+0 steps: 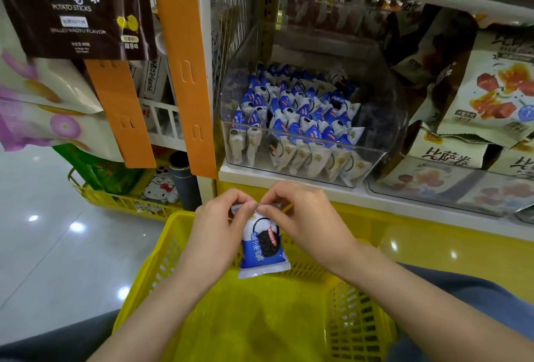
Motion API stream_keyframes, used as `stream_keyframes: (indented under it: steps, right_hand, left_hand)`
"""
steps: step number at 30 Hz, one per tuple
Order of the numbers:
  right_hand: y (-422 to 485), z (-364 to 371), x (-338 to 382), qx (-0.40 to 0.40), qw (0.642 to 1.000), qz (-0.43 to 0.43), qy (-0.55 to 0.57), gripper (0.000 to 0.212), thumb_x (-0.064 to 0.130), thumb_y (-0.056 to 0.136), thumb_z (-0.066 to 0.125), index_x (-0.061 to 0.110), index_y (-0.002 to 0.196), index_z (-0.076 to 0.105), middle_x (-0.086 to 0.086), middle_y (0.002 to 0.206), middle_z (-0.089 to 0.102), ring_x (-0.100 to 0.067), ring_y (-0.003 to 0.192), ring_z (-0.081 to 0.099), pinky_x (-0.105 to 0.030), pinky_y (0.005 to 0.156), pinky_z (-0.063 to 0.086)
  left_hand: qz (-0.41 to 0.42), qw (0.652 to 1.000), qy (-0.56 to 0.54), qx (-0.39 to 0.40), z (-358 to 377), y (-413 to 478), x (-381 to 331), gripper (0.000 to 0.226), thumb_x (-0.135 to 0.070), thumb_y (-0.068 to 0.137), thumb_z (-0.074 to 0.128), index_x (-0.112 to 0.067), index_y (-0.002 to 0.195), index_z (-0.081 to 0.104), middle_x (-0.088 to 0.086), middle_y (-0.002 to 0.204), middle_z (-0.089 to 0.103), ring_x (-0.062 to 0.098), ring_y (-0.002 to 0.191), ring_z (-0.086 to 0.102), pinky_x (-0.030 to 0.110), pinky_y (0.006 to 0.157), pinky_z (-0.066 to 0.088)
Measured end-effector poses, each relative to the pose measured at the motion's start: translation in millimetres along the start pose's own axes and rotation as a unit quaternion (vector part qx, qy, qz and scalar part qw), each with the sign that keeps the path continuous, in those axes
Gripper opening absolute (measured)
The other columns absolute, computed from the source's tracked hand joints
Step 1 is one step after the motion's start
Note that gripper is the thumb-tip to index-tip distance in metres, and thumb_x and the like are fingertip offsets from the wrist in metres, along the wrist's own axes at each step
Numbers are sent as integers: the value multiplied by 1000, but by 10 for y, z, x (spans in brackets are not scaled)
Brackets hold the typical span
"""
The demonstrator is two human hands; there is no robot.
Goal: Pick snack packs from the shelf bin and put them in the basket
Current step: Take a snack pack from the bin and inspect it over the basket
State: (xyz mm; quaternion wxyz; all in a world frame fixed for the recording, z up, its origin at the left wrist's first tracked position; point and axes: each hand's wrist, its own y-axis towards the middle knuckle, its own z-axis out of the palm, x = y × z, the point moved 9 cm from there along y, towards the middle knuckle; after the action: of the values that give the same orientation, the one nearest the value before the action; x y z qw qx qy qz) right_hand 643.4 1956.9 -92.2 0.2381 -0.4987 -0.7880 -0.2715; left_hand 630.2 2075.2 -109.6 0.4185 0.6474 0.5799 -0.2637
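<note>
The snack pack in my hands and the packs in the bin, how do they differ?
The held pack hangs alone over the basket; the bin packs stand crowded in the clear bin. The left hand and right hand pinch the held pack's top; nothing touches the bin packs. The held pack shows its whole front; the bin packs overlap. Same blue-and-white wrappers.

Before me, the orange strip hangs upright. Left of it, high: a dark potato-sticks bag. Left of it, low: a Hello Kitty item in a yellow crate. Right of it: cream bags with red-and-orange pictures. Below-left of it: glossy floor.
</note>
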Motion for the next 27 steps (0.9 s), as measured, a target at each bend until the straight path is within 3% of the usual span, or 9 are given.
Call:
stream_keyframes:
  steps: [3,8,10,12,14,18,20,23,27]
  right_hand:
    - [-4,-73,29,-22,999,-16,-19,7,31,85,64,24,85,65,13,78,62,-6,76,59,-33,69,51]
    - [9,-354,20,-137,990,-19,41,4,23,86,63,19,86,63,11,81,63,0,81,58,-13,68,47]
    - [-2,-417,57,-157,984,-41,72,3,19,86,63,17,87,63,9,84,63,-1,82,59,-14,72,48]
    - [-21,-370,159,-136,984,-92,64,2,13,84,65,12,86,65,3,90,63,-3,87,59,-17,77,49]
    - [-57,-248,270,-95,985,-142,20,5,13,83,66,8,84,67,-2,95,64,-7,93,58,-23,82,48]
    - [-123,-64,395,-35,972,-214,-87,14,22,86,62,9,89,68,-5,104,63,-16,98,56,-24,84,44]
    - [-92,-48,325,-31,984,-160,-66,24,30,89,56,11,102,64,-3,110,58,-10,105,51,-21,90,41]
    - [-14,-85,33,-57,993,29,102,33,27,91,52,13,121,50,2,117,54,-2,106,51,-23,95,44]
    - [-7,154,-153,45,918,176,353,23,18,97,44,9,111,59,-3,104,68,-4,86,65,-23,79,55]
  left_hand:
    - [-23,999,-33,2,19,16,49,21,-17,89,58,-28,71,55,-18,62,59,-10,61,52,6,54,36]
    - [-35,998,-20,-45,-85,-6,71,20,-19,90,56,-31,77,46,-9,77,54,-5,70,51,10,61,41]
    - [-105,991,-80,-11,-20,1,184,21,-29,95,44,-29,77,54,-5,72,59,4,67,55,20,61,44]
    - [-226,945,-236,30,112,-34,304,36,-39,97,31,-23,82,60,1,73,65,15,67,61,26,60,49]
    - [-275,900,-335,51,182,-58,316,42,-46,95,30,-21,88,63,5,77,70,18,70,66,26,60,52]
    - [-231,904,-358,-6,40,-30,284,22,-27,92,50,-16,98,69,4,93,73,18,87,67,43,87,52]
    - [-222,913,-342,-34,-28,-17,294,20,-20,92,52,-18,105,66,2,98,72,18,94,66,45,94,48]
    - [-204,918,-340,-29,-26,0,269,19,-18,93,50,-22,103,65,-3,97,73,17,96,67,40,91,50]
    - [-144,935,-323,24,69,6,122,22,-14,94,49,-24,109,60,-7,95,72,3,85,67,18,71,52]
